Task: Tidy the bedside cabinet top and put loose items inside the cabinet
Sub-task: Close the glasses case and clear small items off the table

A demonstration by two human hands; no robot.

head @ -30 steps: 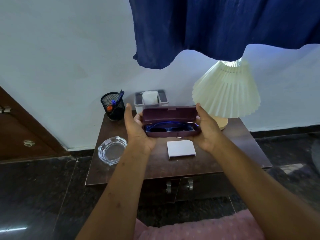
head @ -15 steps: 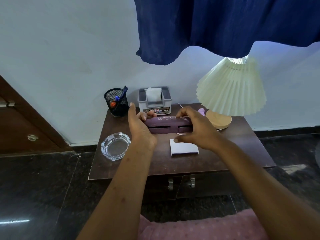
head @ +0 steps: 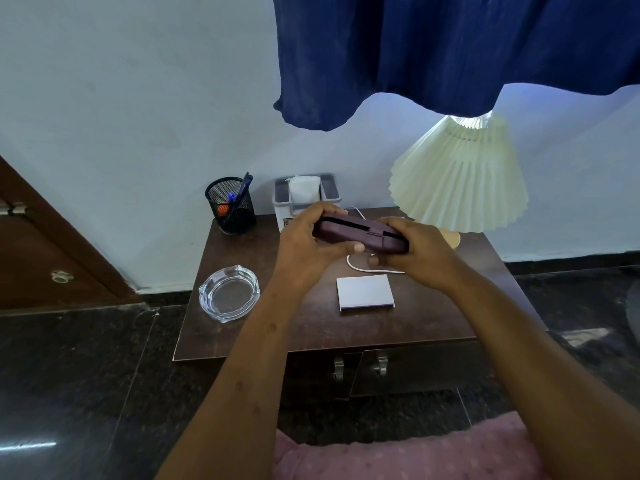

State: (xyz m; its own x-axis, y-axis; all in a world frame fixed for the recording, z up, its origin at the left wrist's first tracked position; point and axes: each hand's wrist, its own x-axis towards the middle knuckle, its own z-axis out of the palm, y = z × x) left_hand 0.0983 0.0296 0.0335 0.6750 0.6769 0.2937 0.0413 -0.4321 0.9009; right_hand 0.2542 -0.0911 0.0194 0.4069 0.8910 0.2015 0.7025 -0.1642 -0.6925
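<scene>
1. i see a glass ashtray (head: pixel 229 293) left of the white pad (head: pixel 365 292), both lying on the cabinet top (head: pixel 329 330).
2. a black mesh pen holder (head: pixel 231 206) stands behind and left of the pad.
3. the left hand (head: pixel 304 247) curls round the left end of the closed maroon glasses case (head: pixel 360 233), held up just behind the pad.
4. a tissue box (head: pixel 304 194) sits behind the pad, partly hidden by that hand.
5. the right hand (head: pixel 419 252) grasps the case's right end, behind and right of the pad.
6. a pleated lamp (head: pixel 457 181) stands farther behind and right of the pad.
</scene>
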